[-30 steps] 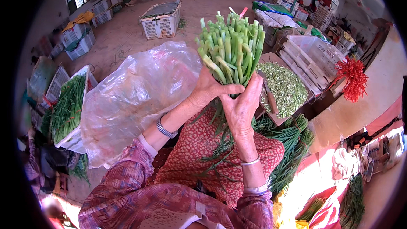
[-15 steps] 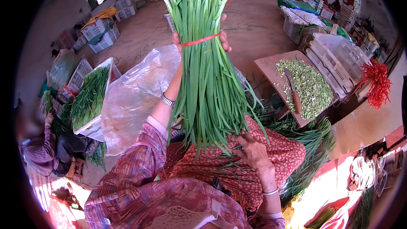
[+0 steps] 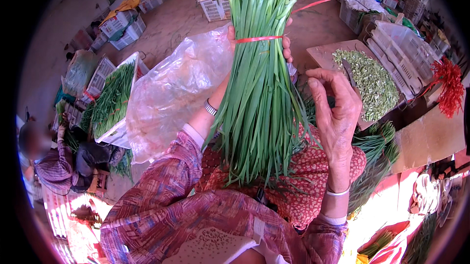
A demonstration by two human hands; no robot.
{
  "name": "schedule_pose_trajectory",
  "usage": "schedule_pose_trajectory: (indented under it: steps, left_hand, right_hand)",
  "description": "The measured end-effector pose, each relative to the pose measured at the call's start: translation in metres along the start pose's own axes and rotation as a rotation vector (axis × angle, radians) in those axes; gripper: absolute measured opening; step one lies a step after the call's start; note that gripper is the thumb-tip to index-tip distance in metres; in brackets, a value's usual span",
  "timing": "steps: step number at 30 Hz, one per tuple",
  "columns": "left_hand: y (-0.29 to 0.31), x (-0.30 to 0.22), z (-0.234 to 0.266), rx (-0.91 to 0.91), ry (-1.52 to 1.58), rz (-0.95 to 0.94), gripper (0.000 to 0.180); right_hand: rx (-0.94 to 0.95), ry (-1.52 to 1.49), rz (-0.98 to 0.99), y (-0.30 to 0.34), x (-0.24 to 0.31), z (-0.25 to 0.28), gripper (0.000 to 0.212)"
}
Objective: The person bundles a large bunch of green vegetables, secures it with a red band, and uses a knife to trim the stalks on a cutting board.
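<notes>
A thick bunch of garlic chives (image 3: pixel 262 92) stands in front of me, pale cut ends at the far side and green leaves hanging toward my lap. A red tie (image 3: pixel 258 39) circles it near the cut ends, one loose tail sticking out to the right. Behind the bunch, my left hand (image 3: pixel 287 48) grips it at the tie; its fingertips show along the right edge and the palm is hidden. My right hand (image 3: pixel 338 105) is raised just right of the leaves, apart from them, thumb and forefinger parted and nothing visible between them.
At right, a board (image 3: pixel 320 56) carries chopped green pieces (image 3: pixel 372 85) and a knife (image 3: pixel 348 70). Red ties (image 3: pixel 448 88) hang beyond it. Clear plastic sheeting (image 3: pixel 171 92) and a crate of chives (image 3: pixel 113 100) lie left. A co-worker (image 3: pixel 56 166) sits far left.
My right hand has risen from the leaf tips over my lap to beside the bunch. In the picture, the bunch and left hand have shifted right; the whole view has shifted too.
</notes>
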State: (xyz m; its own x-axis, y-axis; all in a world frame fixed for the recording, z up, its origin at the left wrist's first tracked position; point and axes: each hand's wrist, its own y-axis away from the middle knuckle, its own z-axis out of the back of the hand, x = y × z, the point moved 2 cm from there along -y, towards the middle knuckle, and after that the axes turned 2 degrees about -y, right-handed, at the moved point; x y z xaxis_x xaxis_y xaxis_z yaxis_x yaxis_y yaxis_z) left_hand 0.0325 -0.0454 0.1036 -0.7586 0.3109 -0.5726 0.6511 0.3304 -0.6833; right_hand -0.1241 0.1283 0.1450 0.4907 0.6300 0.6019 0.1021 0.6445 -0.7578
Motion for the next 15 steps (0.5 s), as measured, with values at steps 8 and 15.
schedule_pose_trajectory:
  steps: [8,15]
  left_hand:
    - [0.015,0.027,-0.015,-0.521,-0.258,-0.033,0.111]
    - [0.024,0.034,-0.012,-0.415,-0.116,-0.024,0.108]
  right_hand:
    - [-0.022,0.043,-0.006,-0.008,-0.005,-0.044,0.026]
    - [0.038,-0.067,-0.136,-0.004,-0.022,-0.047,0.028]
